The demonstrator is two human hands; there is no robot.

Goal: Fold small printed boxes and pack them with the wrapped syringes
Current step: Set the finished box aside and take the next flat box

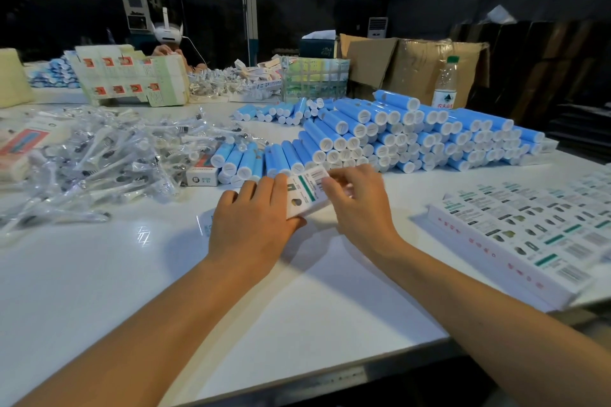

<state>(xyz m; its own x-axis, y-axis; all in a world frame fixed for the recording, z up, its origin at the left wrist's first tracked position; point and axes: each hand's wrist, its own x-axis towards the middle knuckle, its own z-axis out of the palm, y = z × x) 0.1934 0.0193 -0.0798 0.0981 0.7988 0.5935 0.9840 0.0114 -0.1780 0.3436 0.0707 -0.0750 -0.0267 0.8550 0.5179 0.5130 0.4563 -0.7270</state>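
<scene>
Item in hand: one small printed box [305,193], white with a green band and barcode, held at centre frame just above the white table [99,274]. It is gripped from the left by the left hand [254,221], thumb curled along its lower edge and fingers over its side; the right hand [360,205] is laid over its right end with fingers curled round it. Whether the box is yet fully squared up cannot be told, since both ends are hidden by the hands. Stock to the lower right: a stack of flat printed blanks [529,238], evidently still unfolded. Stock at left: a loose heap of wrapped syringes [109,155] in clear film, apparently unpacked. Centre and upper right: a large pile of blue tubes [396,135] with white caps. One closed small carton [202,176] is seen just beside the heap. Assessment: the job is judged to be at an early stage, with folding of the present box under way, filling not yet begun, and most blanks and syringes remaining.
</scene>
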